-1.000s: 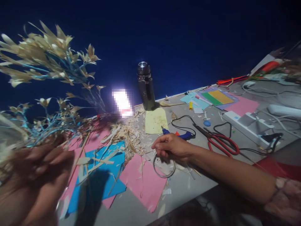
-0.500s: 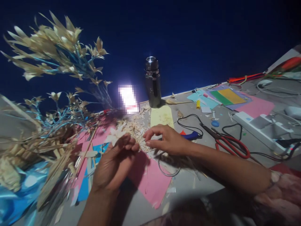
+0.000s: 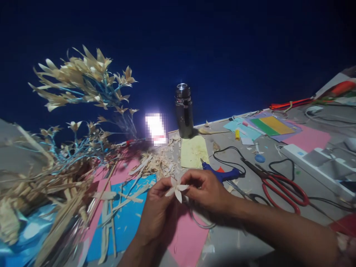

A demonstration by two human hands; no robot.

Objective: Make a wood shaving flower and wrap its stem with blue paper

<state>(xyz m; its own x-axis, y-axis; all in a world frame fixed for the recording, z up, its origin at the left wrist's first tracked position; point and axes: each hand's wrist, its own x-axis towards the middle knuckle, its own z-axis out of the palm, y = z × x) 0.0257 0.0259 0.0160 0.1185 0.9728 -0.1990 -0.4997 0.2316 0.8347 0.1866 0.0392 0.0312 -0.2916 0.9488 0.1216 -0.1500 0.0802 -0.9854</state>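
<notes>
A small pale flower (image 3: 177,190) with pointed petals, apparently of dried husk, is held up between both hands. My left hand (image 3: 157,205) pinches it from the left, thumb and fingers closed. From the other side my right hand (image 3: 205,191) has its fingertips closed on a petal at the right edge. Just beyond the right hand lies a blue glue gun (image 3: 222,173), its nozzle toward a stained yellow paper (image 3: 194,152). Under the hands are a pink sheet (image 3: 187,237) and a blue sheet (image 3: 125,218) strewn with husk strips.
Red-handled scissors (image 3: 283,189) and a white power strip (image 3: 311,163) lie at the right. A dark flask (image 3: 184,111) stands at the back beside a bright lamp (image 3: 156,128). Blue-stemmed dried flowers (image 3: 80,85) rise at the left above husks (image 3: 66,207). Shavings (image 3: 161,165) lie mid-table.
My hands have come together on the flower, which the left hand held alone, with the right hand apart. The flower now faces me. The view has tilted slightly upward.
</notes>
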